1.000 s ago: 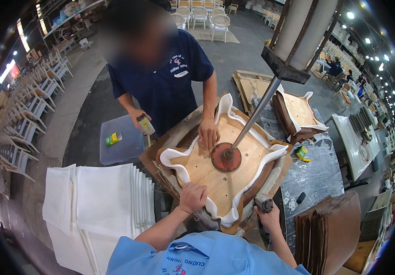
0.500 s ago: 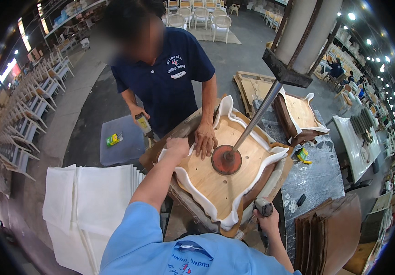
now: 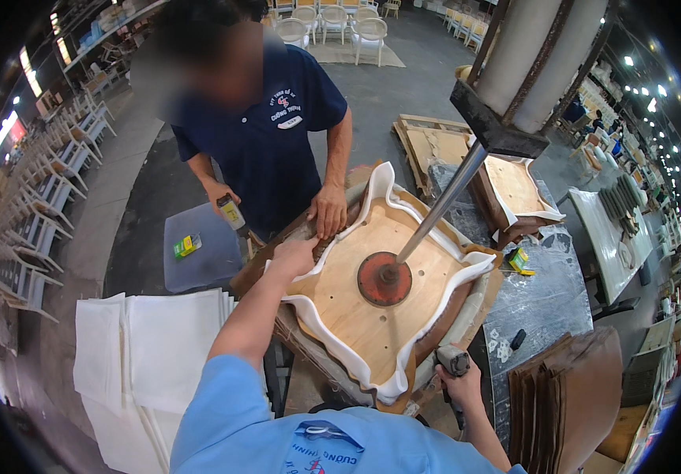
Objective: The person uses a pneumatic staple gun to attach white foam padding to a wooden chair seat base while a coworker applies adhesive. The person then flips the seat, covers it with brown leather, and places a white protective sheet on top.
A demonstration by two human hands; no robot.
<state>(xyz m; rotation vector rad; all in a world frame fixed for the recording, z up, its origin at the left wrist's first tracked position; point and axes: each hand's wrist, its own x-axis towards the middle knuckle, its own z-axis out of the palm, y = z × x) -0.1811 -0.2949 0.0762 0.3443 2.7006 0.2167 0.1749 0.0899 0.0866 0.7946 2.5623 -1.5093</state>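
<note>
A wooden seat panel (image 3: 340,316) lies face down, edged by wavy white padding (image 3: 435,312) and a brown cover (image 3: 452,312). A round red press foot (image 3: 384,279) on a steel rod bears on its middle. My left hand (image 3: 293,257) is closed on the brown cover at the panel's far left edge; its fingertips are partly hidden. In my right hand (image 3: 464,385) is a staple gun (image 3: 452,360), held beside the near right edge. Across from me, a co-worker's hand (image 3: 328,210) presses the same edge near my left hand, and their other hand holds a second staple gun (image 3: 230,212).
White padding sheets (image 3: 174,336) are stacked at left, brown cover pieces (image 3: 565,395) at right. A blue-grey stool (image 3: 198,261) carries a yellow-green box (image 3: 187,246). Another padded seat (image 3: 518,193) sits on the plastic-covered table (image 3: 545,304). The press cylinder (image 3: 514,71) hangs above.
The co-worker's hand has lifted off the panel and moved left and up to its edge. My left hand has shifted slightly left along that edge. My right hand still holds the staple gun.
</note>
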